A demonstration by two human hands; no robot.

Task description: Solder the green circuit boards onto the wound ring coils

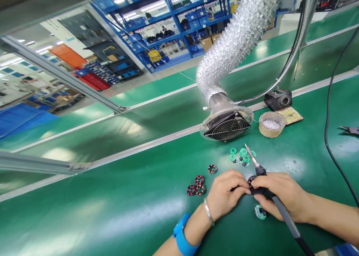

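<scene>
Nearest: single board (260,212) on the worktop (126,211), just below the right hand (283,194). Left hand (228,192): thumb and fingers pinched on a dark ring (250,181), partly hidden between the hands. Right hand: grasping the iron (285,214), fingertips at the ring too; contact unclear. Iron tip points away, off the ring. Step in hand, judged: positioning the ring. Next move likely calls for a steady left pinch, tip clear of fingers. Beyond: loose rings (200,189) to the left, green boards (242,151) by the tip; then fan (228,126), tub (269,132), stand (277,100).
</scene>
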